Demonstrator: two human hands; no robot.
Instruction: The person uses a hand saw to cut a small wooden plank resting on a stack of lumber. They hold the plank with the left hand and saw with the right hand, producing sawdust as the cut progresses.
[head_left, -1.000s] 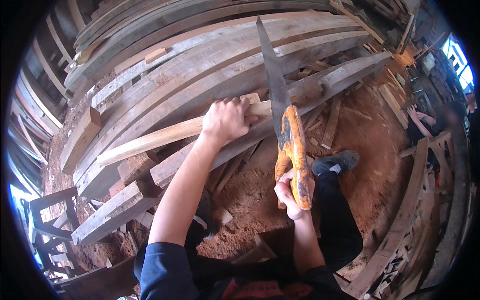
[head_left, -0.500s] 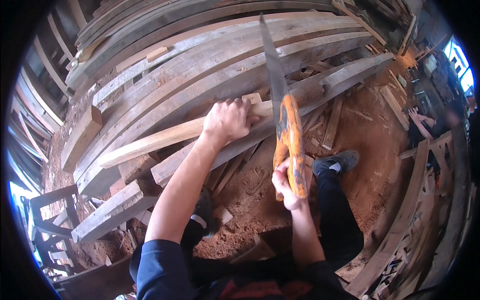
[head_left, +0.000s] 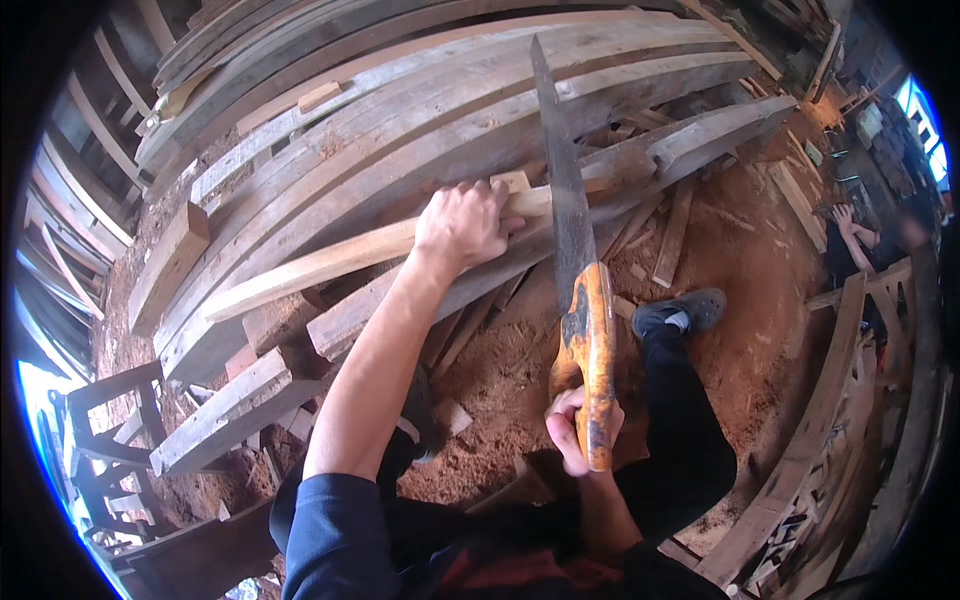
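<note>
Here, the left hand closes over the pale batten slanting from left to centre frame; lower down, the right hand wraps the handle of the handsaw. Long, straight strokes should serve best, left hand clear of the blade.

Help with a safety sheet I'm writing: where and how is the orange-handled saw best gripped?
Probably by the rear part of its orange handle, coming from the near side, as the right hand does. The saw is held with that thick handle nearest and its long, thin blade pointing away, so a grip there is clear of the blade.
</note>
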